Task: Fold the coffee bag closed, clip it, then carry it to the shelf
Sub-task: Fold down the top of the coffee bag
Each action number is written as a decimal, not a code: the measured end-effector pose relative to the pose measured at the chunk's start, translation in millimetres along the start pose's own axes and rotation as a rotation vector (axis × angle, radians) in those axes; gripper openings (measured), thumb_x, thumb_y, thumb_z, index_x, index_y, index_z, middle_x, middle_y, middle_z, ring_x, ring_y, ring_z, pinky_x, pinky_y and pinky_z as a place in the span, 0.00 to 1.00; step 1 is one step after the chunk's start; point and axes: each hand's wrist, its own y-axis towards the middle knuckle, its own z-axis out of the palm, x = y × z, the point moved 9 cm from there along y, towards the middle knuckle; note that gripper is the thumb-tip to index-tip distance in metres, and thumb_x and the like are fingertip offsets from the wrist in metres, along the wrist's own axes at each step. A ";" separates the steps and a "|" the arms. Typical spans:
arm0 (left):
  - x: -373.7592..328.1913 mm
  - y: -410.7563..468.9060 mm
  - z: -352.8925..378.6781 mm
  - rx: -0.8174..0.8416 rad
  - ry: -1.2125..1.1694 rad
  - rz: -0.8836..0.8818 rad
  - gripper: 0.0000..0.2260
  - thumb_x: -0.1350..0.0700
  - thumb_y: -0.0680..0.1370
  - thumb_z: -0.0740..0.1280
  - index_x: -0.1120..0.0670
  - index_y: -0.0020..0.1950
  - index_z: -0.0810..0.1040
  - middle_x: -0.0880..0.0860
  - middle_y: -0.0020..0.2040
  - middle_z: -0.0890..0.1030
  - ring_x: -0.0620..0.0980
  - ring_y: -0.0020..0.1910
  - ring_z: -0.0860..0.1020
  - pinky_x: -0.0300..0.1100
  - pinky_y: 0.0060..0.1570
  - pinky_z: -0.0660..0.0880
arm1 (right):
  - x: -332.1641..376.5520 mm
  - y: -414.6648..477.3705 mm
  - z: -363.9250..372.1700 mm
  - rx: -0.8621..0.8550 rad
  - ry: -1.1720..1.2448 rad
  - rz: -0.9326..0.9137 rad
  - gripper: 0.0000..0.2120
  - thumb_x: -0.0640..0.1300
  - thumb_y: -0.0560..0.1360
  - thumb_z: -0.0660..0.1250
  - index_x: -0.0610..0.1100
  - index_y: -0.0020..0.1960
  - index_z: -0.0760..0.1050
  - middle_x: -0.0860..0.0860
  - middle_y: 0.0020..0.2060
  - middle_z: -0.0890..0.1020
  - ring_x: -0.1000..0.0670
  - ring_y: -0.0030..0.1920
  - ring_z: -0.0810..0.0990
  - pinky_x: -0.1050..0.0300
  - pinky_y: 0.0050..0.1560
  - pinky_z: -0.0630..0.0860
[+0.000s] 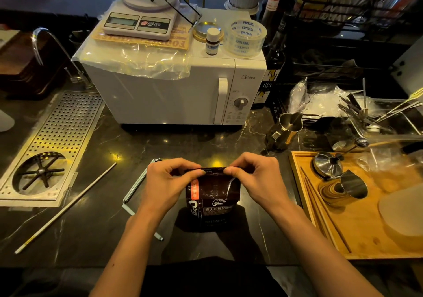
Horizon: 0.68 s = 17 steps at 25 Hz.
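Coffee bag (pixel 211 196) stands upright on the dark marble counter (pixel 91 223), right in front of me, between my two forearms. It is dark brown, with an orange strip down its left side and white lettering on the front. My left hand (pixel 168 182) pinches the bag's top edge from the left, thumb in front and fingers curled over the back. My right hand (pixel 256 177) does the same from the right, and my two thumbs nearly meet at the middle of the rolled-over top. Both hands are clamped on that fold.

Just left of the bag, partly under my left wrist, lies a long pale sealing clip (pixel 135 189), open on the counter. Further left rests a thin white rod (pixel 66 207), beside the perforated metal drain tray (pixel 57 141). Behind the bag sits a white microwave (pixel 178 90) with a kitchen scale (pixel 142 15) on top. To my right is a wooden tray (pixel 357 235) holding a small steel pitcher (pixel 353 185).
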 end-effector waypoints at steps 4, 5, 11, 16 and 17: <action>7.5 -4.6 -1.1 -0.019 -0.046 -0.027 0.09 0.60 0.69 0.76 0.45 0.42 0.85 0.44 0.40 0.86 0.46 0.42 0.84 0.45 0.45 0.81 | 3.8 -1.8 3.7 0.007 0.041 -0.039 0.02 0.39 0.70 0.75 0.43 0.39 0.83 0.51 0.32 0.85 0.53 0.34 0.82 0.52 0.38 0.78; 9.5 -4.9 1.5 0.004 -0.064 -0.038 0.09 0.60 0.71 0.75 0.45 0.44 0.85 0.43 0.41 0.86 0.45 0.43 0.84 0.43 0.46 0.81 | 3.3 -1.5 3.4 0.022 0.042 -0.050 0.02 0.39 0.71 0.74 0.43 0.41 0.83 0.51 0.34 0.85 0.53 0.36 0.83 0.53 0.40 0.79; 23.4 -10.0 23.0 0.109 -0.325 -0.215 0.09 0.64 0.77 0.66 0.53 0.47 0.83 0.46 0.39 0.87 0.41 0.40 0.84 0.32 0.41 0.78 | -8.3 -6.8 -0.7 0.001 0.079 0.001 0.06 0.34 0.72 0.72 0.44 0.44 0.84 0.60 0.37 0.83 0.58 0.42 0.83 0.69 0.44 0.76; 25.9 -11.0 22.6 0.096 -0.383 -0.231 0.07 0.60 0.75 0.66 0.53 0.49 0.83 0.45 0.42 0.87 0.41 0.44 0.84 0.31 0.44 0.77 | -4.9 -11.7 -1.7 -0.108 0.060 -0.048 0.06 0.34 0.72 0.72 0.42 0.44 0.84 0.57 0.37 0.84 0.61 0.43 0.83 0.72 0.46 0.75; 28.1 -11.8 22.7 0.108 -0.385 -0.241 0.08 0.57 0.74 0.67 0.52 0.50 0.83 0.45 0.43 0.87 0.42 0.46 0.84 0.32 0.45 0.78 | -4.9 -12.8 -2.9 -0.112 0.058 -0.063 0.06 0.33 0.72 0.72 0.42 0.44 0.85 0.57 0.37 0.84 0.63 0.43 0.82 0.73 0.47 0.74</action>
